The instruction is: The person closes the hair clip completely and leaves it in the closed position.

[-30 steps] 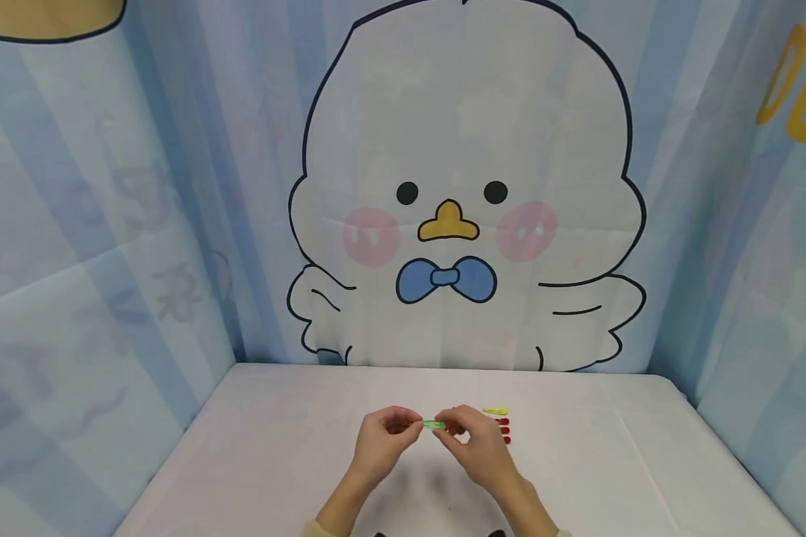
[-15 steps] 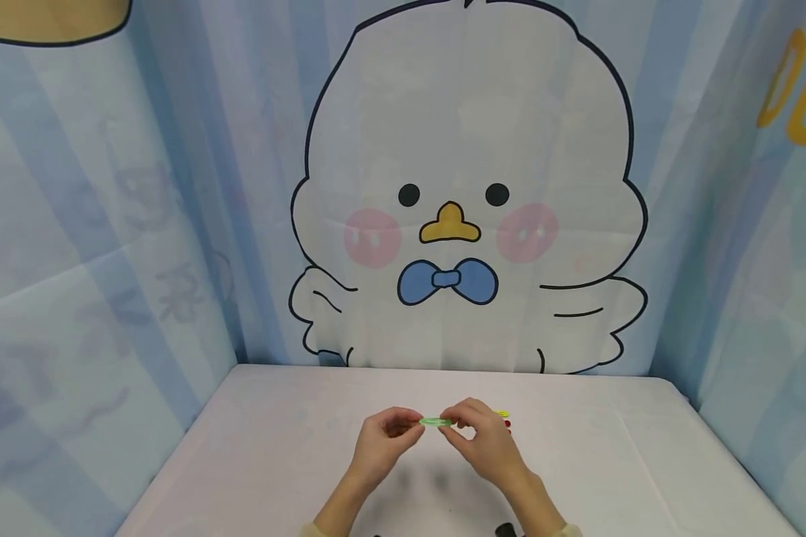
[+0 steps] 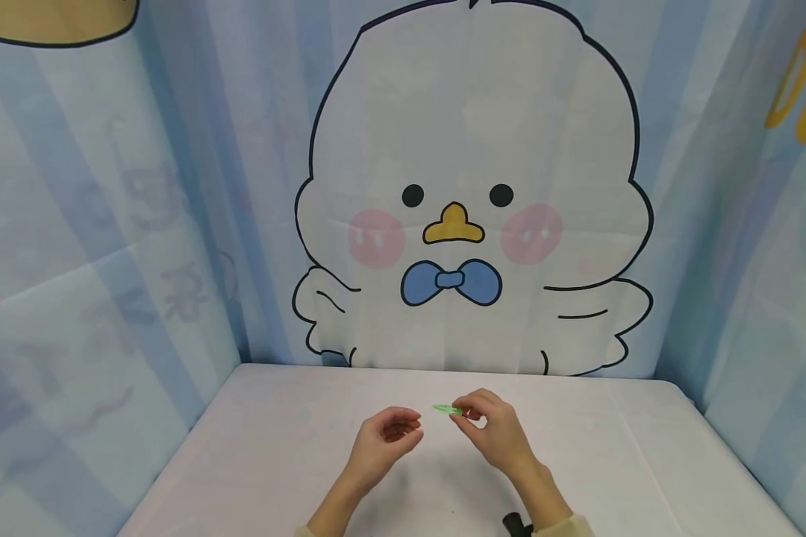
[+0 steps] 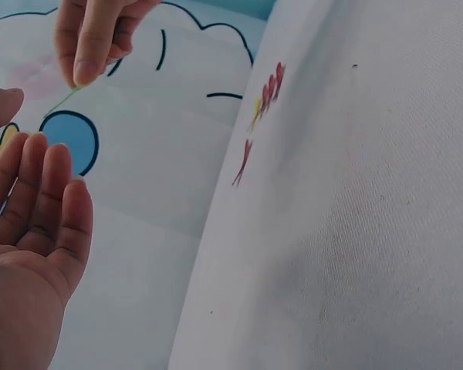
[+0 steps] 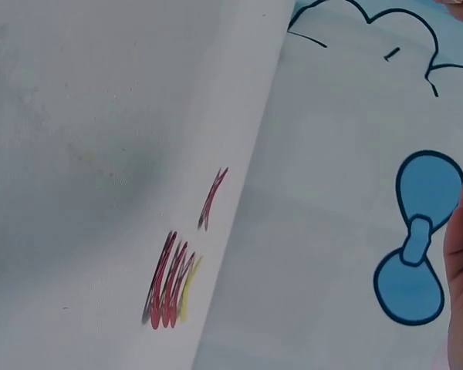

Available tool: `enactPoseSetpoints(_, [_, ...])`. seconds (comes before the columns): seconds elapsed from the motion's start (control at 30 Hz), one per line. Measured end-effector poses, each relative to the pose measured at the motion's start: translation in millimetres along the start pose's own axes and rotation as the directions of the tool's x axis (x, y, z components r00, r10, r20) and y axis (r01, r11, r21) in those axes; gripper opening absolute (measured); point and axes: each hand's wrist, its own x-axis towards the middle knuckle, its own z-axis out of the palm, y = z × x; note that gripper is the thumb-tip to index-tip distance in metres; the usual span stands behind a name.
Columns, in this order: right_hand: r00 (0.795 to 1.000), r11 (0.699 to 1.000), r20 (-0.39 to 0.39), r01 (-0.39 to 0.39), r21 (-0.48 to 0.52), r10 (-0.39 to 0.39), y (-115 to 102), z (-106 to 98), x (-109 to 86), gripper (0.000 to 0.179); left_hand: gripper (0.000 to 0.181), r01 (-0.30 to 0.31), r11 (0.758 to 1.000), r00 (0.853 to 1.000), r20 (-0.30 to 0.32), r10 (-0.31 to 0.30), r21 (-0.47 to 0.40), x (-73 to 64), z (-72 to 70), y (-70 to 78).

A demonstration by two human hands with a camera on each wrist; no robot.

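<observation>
My right hand (image 3: 493,429) pinches a slim green hair clip (image 3: 445,409) by its right end, between thumb and fingertips. The clip is raised above the table and points left. A short gap from it, my left hand (image 3: 384,441) has its fingers loosely bent, with nothing between them; in the left wrist view its palm (image 4: 27,270) shows. On the table, several red hair clips (image 4: 270,89) lie in a row beside a yellow clip (image 5: 189,289). One more red clip (image 5: 213,199) lies apart from that row. My right hand hides these in the head view.
A white-covered table (image 3: 295,418) spreads under both hands. Behind it hangs a printed cloth (image 3: 470,134) with a cartoon bird, and striped cloths close off the sides. A black piece (image 3: 513,524) sits by my right wrist.
Both hands held the green hair clip before. My left hand has let go of it, and my right hand has moved it slightly up and to the right.
</observation>
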Motion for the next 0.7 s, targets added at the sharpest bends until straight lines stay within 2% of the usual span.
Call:
enactPoseSetpoints(0.33, [0.999, 0.998, 0.009, -0.042, -0.052, 0.042, 16.8, 0.0, 1.0, 0.029, 0.031, 0.027, 0.999, 1.0, 0.013, -0.027, 0.021, -5.8, -6.2, 7.5])
enactPoseSetpoints(0.5, [0.989, 0.989, 0.051, -0.135, -0.064, 0.139, 28.4, 1.5, -2.6, 0.026, 0.03, 0.024, 0.998, 1.0, 0.011, -0.024, 0.052, -7.6, -9.7, 3.6])
enactPoseSetpoints(0.7, [0.958, 0.964, 0.12, -0.254, -0.074, 0.262, 40.1, 2.4, -6.7, 0.02, 0.03, 0.021, 0.998, 1.0, 0.014, -0.022, 0.064, -12.0, -13.5, 4.6])
